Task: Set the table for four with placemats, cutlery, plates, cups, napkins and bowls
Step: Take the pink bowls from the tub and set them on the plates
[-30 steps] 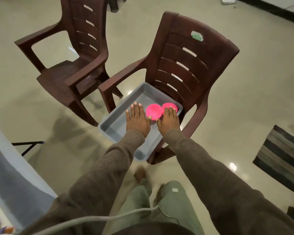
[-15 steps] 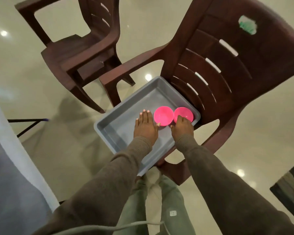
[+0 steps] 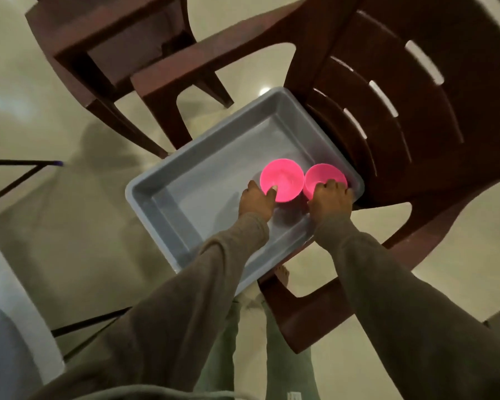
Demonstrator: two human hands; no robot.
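Two pink bowls sit side by side at the right end of a grey tray that lies on a brown chair's seat. My left hand grips the left pink bowl, thumb hooked over its near rim into the hollow. My right hand grips the right pink bowl at its near rim, fingers curled over the edge. Apart from the bowls, the tray's floor is bare.
The brown plastic chair holding the tray has a slatted back at the right. A second brown chair stands behind at upper left. A pale cloth-covered table edge is at lower left. Glossy floor surrounds.
My head has come closer and lower over the tray. Both hands went from lying flat beside the bowls to curling onto the bowls' near rims.
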